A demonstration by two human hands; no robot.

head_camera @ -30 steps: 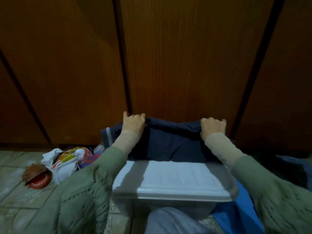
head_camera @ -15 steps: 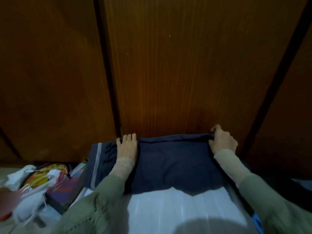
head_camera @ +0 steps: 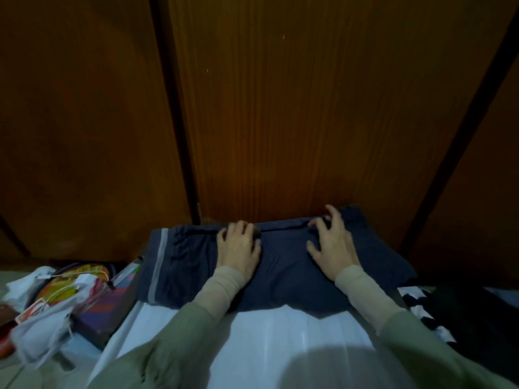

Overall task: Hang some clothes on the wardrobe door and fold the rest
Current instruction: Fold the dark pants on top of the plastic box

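Note:
A dark navy garment with a pale stripe at its left end lies folded flat across the far part of a white plastic bin lid. My left hand rests palm down on its left middle, fingers spread. On the garment's right part my right hand lies flat too, fingertips at the far folded edge. Neither hand grips the cloth. The brown wardrobe doors stand directly behind the garment.
To the left, on the tiled floor, lie a white bag, colourful packaging and a dark flat box. On the right sits a dark heap of clothes with a black-and-white patterned piece.
My hands have let go of the garment's far edge and now press flat on it. The garment has dropped onto the lid, and the view has moved closer and tilted up.

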